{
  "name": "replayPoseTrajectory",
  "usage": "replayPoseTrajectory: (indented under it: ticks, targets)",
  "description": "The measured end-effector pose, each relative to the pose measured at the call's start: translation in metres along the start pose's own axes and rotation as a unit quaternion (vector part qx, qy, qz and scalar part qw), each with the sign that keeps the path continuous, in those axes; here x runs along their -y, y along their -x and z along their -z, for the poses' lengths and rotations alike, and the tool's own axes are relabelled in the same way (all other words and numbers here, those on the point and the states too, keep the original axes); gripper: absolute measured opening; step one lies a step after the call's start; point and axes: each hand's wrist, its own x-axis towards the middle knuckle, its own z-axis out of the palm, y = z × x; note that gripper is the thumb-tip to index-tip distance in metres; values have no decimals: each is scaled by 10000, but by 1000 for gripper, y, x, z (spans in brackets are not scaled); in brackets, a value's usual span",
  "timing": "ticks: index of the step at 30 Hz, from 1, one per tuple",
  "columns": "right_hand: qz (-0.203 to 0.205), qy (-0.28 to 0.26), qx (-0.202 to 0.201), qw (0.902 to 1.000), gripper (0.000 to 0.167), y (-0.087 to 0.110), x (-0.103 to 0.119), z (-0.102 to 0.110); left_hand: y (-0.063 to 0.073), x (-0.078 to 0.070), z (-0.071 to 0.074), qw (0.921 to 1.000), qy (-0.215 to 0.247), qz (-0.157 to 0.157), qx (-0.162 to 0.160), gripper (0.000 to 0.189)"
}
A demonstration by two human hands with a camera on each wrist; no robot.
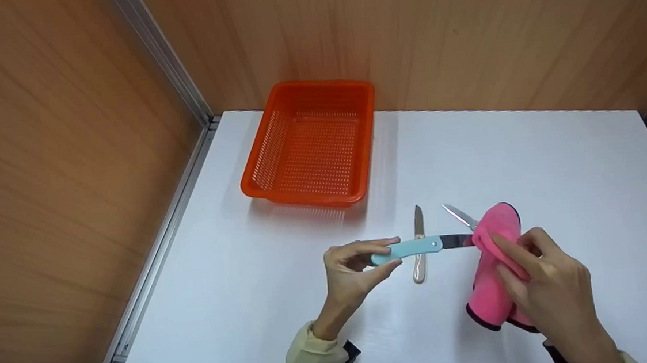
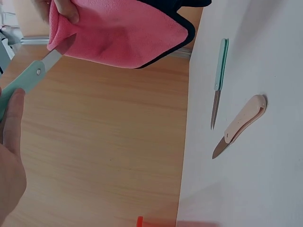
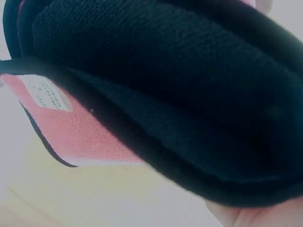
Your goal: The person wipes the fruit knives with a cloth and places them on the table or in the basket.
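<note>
Left hand (image 1: pixel 353 271) pinched pale-blue-handled metal folding knife (image 1: pixel 433 244), likely light, stiff; handle (image 1: pixel 412 248) seemed safest hold. Right hand (image 1: pixel 556 281) gripped soft pink black-edged cloth (image 1: pixel 492 281) at blade (image 1: pixel 455 241); wrap unclear.

Head view looks down; nearer wrist views share pink cloth (image 2: pixel 123 35).

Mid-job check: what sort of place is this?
It looks like a small enclosed workstation or booth, though its purpose isn't certain: a white tabletop stands against wood-grain panels, with metal framing where the left and back ones meet.
</note>
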Motion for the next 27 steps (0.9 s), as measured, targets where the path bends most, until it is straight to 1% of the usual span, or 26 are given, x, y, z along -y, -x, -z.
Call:
replayPoseTrajectory:
  ticks: [8,11,15,19,21,23,27]
  targets:
    - [-487,-137,-34,9987,41,-3,-1,12,1,2,2,9999,-83,58,-15,20]
    - [-502,-214,-189,9983,40,-5,-2,14,2,3,2,10000,-71,36,-7,20]
    - [-424,-305,-394,9979,40,-8,-1,16,1,4,2,10000,-86,24,25,20]
    - [-328,-460,-445,9974,38,-11,5,15,2,6,2,9998,-179,23,69,21]
    - [-239,-585,-412,9972,37,-12,9,13,2,7,2,9996,-251,7,97,22]
    - [-55,-671,-352,9971,37,-13,13,10,2,8,2,9995,-294,2,119,22]
    - [348,-648,-59,9973,43,-12,20,1,4,7,0,9996,-231,14,131,22]
